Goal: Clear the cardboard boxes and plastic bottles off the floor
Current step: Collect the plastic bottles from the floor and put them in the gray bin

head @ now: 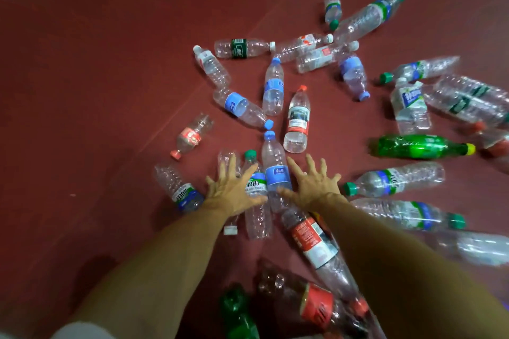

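Note:
Several empty plastic bottles lie scattered on the dark red floor (96, 77). My left hand (234, 190) is spread open, fingers straight, over a green-capped bottle (254, 195) and a clear bottle (227, 158). My right hand (314, 184) is spread open just right of a blue-labelled bottle (275, 170), which lies between the two hands. Neither hand grips anything. A red-labelled bottle (311, 239) lies under my right forearm. No cardboard boxes are in view.
A green bottle (418, 147) lies to the right, a small red-labelled cola bottle (191, 136) to the left, more clear bottles at the back and right. Dark bottles (303, 303) lie close in front of me. The left part of the floor is bare.

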